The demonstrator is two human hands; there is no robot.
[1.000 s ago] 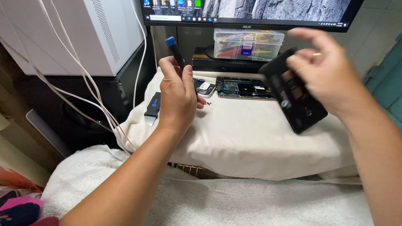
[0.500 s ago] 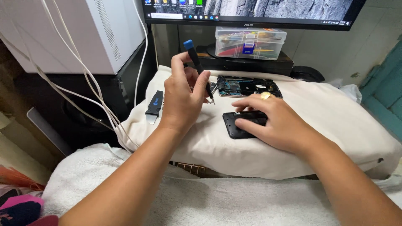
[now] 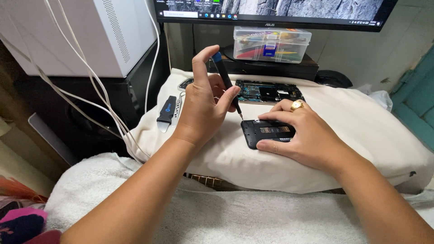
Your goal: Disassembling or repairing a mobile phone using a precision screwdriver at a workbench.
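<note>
Black plastic shows under the person's right hand (image 3: 312, 138), which lies flat over a dark phone body (image 3: 267, 133) resting near the middle of a cream cushion (image 3: 361, 135), a little toward its front edge. The right thumb presses along the phone's near edge and the fingers spread across its far edge and right end, so the device sits pinned between thumb and fingers with only its left half showing; a gold ring (image 3: 296, 105) sits on one finger. Left of it, the left hand (image 3: 203, 106) holds a slim black screwdriver (image 3: 227, 83) with a blue cap, the forefinger pressed on the cap and the thumb and other fingers closed around the shaft. The tool leans, its tip pointing down just above the phone's far left corner; whether it touches cannot be told. Behind the hands, toward the cushion's far edge, lies an opened phone frame with a circuit board (image 3: 266, 91) exposed. At the cushion's left edge rests a black pry tool (image 3: 166, 113). Beyond the cushion, a clear plastic parts box (image 3: 271, 44) stands under a monitor (image 3: 275, 11), and white cables (image 3: 86, 81) hang past a white appliance (image 3: 77, 31) at the left. A white towel (image 3: 253, 217) covers the foreground.
</note>
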